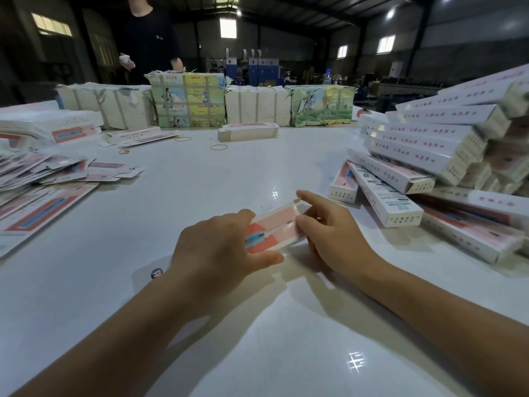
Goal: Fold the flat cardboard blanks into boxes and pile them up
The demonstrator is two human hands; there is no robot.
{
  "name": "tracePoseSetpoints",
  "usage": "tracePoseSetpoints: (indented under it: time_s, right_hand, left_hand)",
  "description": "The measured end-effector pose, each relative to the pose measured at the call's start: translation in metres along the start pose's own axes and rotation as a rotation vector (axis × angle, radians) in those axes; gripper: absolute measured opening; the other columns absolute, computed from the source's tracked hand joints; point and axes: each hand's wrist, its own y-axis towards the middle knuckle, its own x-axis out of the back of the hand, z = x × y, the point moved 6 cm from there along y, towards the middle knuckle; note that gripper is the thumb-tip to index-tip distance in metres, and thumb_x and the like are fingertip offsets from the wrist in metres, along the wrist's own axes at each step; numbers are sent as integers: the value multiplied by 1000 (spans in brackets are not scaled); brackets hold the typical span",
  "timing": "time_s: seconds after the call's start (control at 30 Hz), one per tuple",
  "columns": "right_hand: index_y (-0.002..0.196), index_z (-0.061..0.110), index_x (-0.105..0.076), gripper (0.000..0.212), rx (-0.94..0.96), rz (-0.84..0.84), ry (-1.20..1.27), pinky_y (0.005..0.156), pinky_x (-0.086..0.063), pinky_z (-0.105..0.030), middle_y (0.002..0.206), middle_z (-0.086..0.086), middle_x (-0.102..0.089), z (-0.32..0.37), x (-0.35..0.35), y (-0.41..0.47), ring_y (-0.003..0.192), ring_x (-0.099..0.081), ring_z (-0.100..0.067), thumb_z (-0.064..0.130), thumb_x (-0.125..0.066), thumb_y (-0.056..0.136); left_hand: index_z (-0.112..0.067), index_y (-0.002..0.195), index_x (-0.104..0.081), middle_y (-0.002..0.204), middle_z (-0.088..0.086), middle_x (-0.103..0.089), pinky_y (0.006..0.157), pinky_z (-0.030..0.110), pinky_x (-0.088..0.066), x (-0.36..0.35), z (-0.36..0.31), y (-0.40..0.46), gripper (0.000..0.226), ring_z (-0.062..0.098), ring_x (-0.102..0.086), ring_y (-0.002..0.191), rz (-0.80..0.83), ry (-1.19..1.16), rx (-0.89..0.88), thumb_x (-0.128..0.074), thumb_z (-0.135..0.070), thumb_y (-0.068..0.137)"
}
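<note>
A long pink and white cardboard box (276, 226) with a blue picture on it lies between my hands, low over the white table (200, 181). My left hand (217, 247) grips its near end, thumb along the lower edge. My right hand (329, 224) holds the far end, forefinger stretched over the end flap. Most of the box's length is hidden behind my left hand. Folded boxes (429, 144) are piled at the right. Flat blanks (43, 170) lie spread at the left.
Wrapped bundles (187, 100) stand in a row along the table's far side, with a small stack of blanks (247, 132) in front. Rubber bands (219, 147) lie scattered. A person in black (151, 38) stands behind the bundles. A round paper tab (156, 273) lies by my left wrist.
</note>
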Motion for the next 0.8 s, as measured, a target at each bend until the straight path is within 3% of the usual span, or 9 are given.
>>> tracePoseSetpoints:
  time_s: [0.13,0.2,0.37,0.6,0.67,0.73,0.8]
  right_hand:
    - [90,26,-65,17,-11,-31,62,46,-36,-10,66,9,-61,-1,0,0,47,-52,1,11,-58,87]
    - [79,23,-66,17,-8,-43,70,44,-35,-7,58,14,-61,1,2,0,45,-52,1,9,-59,86]
    - [79,14,-69,25,-89,26,251,40,-33,-5,48,14,-60,3,-4,-3,39,-50,3,-2,-52,90]
    - [79,21,-70,31,-139,19,279,38,-33,-5,50,13,-62,6,-4,-6,38,-49,4,2,-50,93]
    - [85,21,-71,25,-93,27,184,46,-37,-6,58,15,-62,7,-4,-3,48,-54,3,6,-53,92]
    - [96,24,-72,16,-22,-24,-15,66,-40,-8,85,12,-60,9,1,0,74,-57,1,17,-59,91]
    - [122,26,-62,35,27,-111,-136,87,-36,-12,113,10,-45,8,8,1,106,-48,-2,28,-64,87]
  left_hand:
    - [-30,124,-48,117,-12,-60,60,14,-47,-1,-1,0,85,10,-54,69,6,2,4,-34,-81,58]
    - [-30,123,-48,116,-13,-60,61,15,-49,-2,-1,0,80,10,-54,68,4,2,10,-40,-80,62]
    - [-31,120,-48,111,-12,-61,62,19,-50,-4,-2,1,66,9,-52,68,-5,19,37,-51,-76,71]
    - [-31,113,-47,106,-13,-61,60,21,-49,-4,-6,1,61,7,-51,65,11,27,66,-47,-77,73]
    - [-31,111,-48,103,-14,-61,56,20,-45,-2,-5,1,61,7,-50,64,13,24,77,-46,-78,72]
    - [-31,110,-48,100,-15,-59,53,18,-41,-2,-3,2,65,7,-51,63,26,-2,82,-43,-81,69]
    - [-33,104,-46,93,-16,-54,54,18,-43,0,-3,1,58,8,-53,63,26,-46,80,-43,-80,69]
